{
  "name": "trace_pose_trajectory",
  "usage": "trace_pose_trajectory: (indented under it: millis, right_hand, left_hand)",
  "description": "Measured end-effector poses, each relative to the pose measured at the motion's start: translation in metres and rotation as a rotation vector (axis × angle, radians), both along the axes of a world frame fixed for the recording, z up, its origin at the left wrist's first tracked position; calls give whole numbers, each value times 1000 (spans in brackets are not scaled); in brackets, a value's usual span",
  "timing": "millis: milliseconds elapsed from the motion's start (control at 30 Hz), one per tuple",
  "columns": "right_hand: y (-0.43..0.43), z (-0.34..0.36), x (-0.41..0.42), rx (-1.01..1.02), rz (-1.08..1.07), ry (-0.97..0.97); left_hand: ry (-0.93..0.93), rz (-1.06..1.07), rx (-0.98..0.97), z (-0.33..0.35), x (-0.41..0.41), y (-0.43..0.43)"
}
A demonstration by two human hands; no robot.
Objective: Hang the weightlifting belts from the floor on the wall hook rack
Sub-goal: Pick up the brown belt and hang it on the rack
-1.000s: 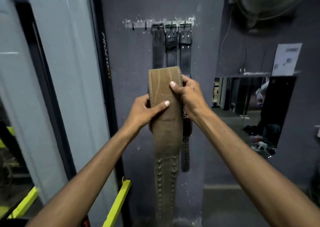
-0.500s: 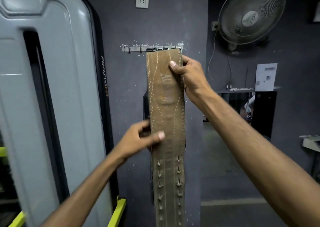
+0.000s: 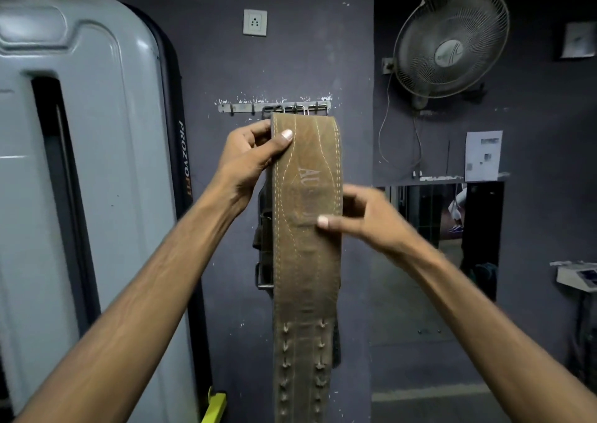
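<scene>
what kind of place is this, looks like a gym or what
Most likely a gym. A tan weightlifting belt is held up below a wall hook rack that carries buckles of other belts, and a large grey exercise machine stands to the left.

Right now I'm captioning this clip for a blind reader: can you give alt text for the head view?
Two bare hands hold a wide tan leather weightlifting belt upright just below a metal wall hook rack: the left hand grips its top edge, the right hand touches its middle. Dark belts hang behind it.
</scene>
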State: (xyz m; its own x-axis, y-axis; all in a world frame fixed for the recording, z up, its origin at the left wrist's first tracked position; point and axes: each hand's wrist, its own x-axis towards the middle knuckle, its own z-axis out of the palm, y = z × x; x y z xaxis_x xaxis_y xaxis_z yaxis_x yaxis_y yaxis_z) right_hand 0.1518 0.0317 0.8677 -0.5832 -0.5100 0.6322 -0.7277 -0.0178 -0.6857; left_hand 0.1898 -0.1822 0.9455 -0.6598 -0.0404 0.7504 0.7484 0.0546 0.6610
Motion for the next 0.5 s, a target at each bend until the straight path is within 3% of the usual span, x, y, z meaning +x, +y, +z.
trace_pose_trajectory:
  millis: [133,200,300,400,500]
  right_hand:
    - [3,-70,-2,341,15,-68]
    - [2,-65,-9,348,9,-91]
    - [-10,-22,-11,63,55,-185]
    - [-29,27,-10,-263,168,-424]
    - [-46,54,-17,-424,251,-567]
  left_hand:
    - [16,60,-49,-4,-3,-1]
    - [18,71,-66,-10,-3,-1]
    - [38,73,-102,-14,-1,-5]
    - [57,68,-169,-22,4,-12]
    - [51,62,-204,-34,9,-20]
